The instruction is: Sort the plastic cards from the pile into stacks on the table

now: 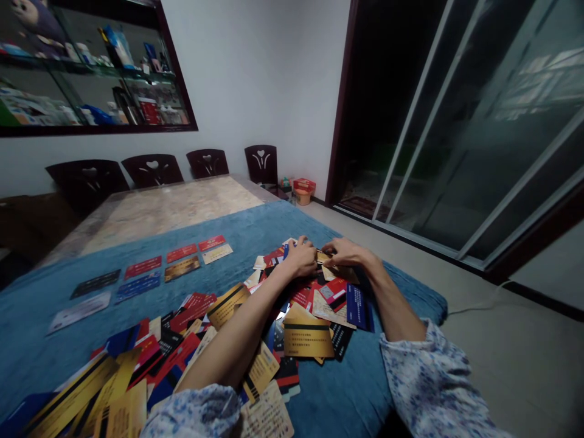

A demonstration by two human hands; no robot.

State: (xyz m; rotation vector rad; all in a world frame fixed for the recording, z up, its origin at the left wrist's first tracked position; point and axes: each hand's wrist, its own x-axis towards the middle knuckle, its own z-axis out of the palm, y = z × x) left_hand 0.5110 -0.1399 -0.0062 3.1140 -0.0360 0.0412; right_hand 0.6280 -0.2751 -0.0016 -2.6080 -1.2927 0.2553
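Note:
A big heap of plastic cards (310, 340), gold, red, blue and black, is scattered over a blue cloth (228, 267) on the table. My left hand (302, 255) reaches to the far end of the heap with its fingers curled down onto the cards. My right hand (343, 251) sits right beside it, fingers bent and pinching at a gold card (325, 258) between the two hands. What exactly each hand grips is small and partly hidden. Two neat rows of sorted cards (150, 271) lie apart on the cloth to the left.
Beyond the cloth the bare marble tabletop (168, 210) runs to several dark chairs (152, 169) by the wall. A glass cabinet (91, 67) hangs above. Sliding glass doors (456, 134) stand at the right, with small containers (303, 190) on the floor.

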